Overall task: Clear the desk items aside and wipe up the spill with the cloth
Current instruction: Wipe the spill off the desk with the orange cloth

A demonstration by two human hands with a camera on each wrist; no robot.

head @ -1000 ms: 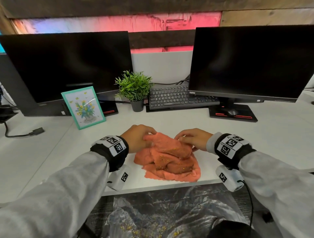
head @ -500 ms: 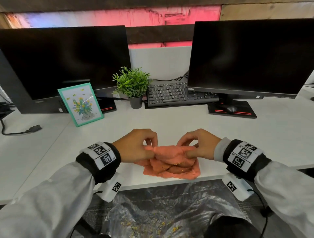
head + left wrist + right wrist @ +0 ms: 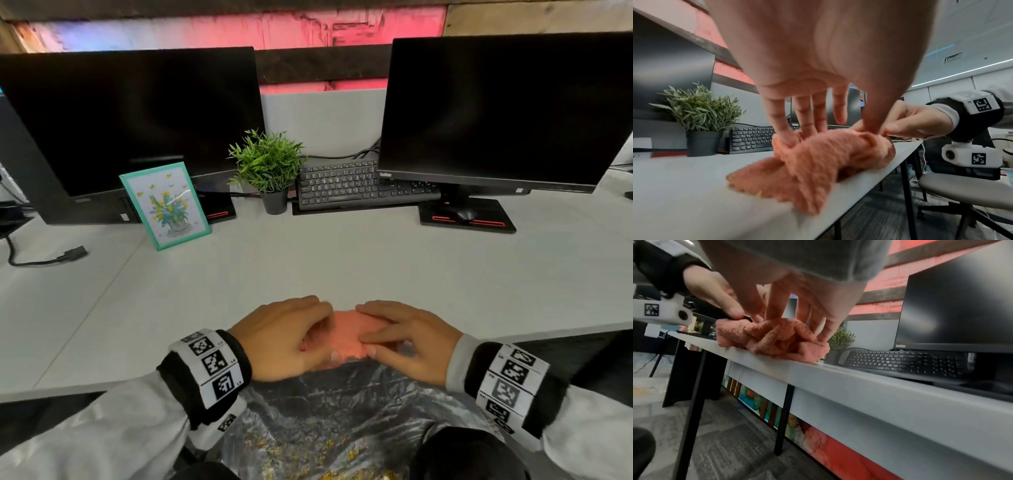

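A: Cloth location?
B: The cloth [image 3: 346, 334] lies bunched at the desk's [image 3: 308, 267] near edge.
A: Grip state?
B: Left hand [image 3: 284, 337] and right hand [image 3: 407, 339] each pinch the cloth, fingers curled into it.

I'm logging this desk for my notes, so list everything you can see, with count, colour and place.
monitor: two, black, back left and back right
picture frame: one, teal, front of left monitor
plant: one, green, black pot, back centre
keyboard: one, black, right of plant
mouse: one, black, on right monitor's base
cable: one, black, far left
plastic sheet: one, clear, below desk edge
cloth: one, orange, bunched at front edge
left hand: grips cloth
right hand: grips cloth
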